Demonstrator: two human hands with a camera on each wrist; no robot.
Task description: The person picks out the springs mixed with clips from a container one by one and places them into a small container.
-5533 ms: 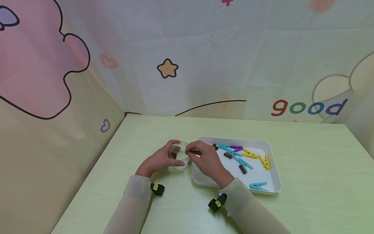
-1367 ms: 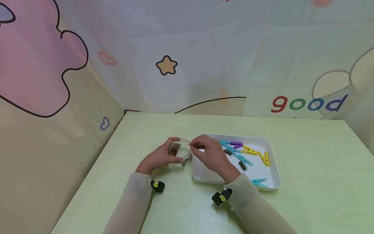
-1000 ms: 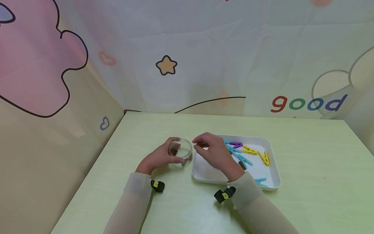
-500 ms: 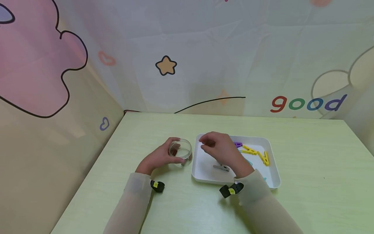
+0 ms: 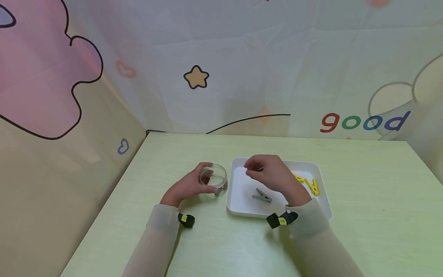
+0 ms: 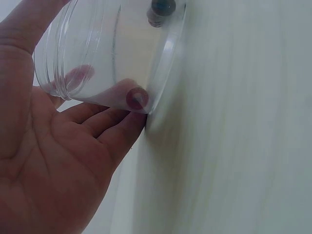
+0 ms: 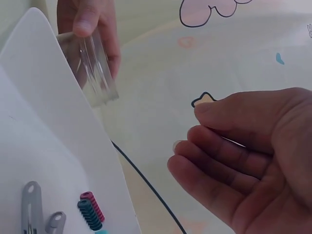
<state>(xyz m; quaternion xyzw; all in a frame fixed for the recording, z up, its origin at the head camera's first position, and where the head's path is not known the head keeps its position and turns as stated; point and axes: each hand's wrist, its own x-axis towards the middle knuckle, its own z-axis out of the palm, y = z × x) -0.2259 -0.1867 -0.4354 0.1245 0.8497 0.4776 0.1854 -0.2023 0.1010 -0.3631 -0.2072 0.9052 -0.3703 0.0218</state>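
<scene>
A small clear jar (image 5: 219, 177) stands on the green table, and my left hand (image 5: 207, 184) grips it round the side. In the left wrist view the jar (image 6: 107, 48) lies against my palm, with a small dark piece (image 6: 162, 9) inside. My right hand (image 5: 255, 172) hovers over the white tray (image 5: 238, 209), fingers loosely curled and holding nothing. The right wrist view shows that hand (image 7: 187, 129) empty too. A grey clothes peg (image 5: 262, 196) lies in the tray just below it. Small pink and teal springs (image 7: 90, 210) lie beside the grey peg (image 7: 33, 207).
Yellow pegs (image 5: 308, 184) lie at the tray's right side; other pegs are hidden behind my right hand. The table (image 5: 363, 200) is walled by a patterned cloth at the back and left. Black wrist cameras (image 5: 186, 220) sit on both sleeves.
My right hand has moved from the jar's mouth to the right, over the tray. A grey peg now lies in the tray. The left hand and jar have not moved.
</scene>
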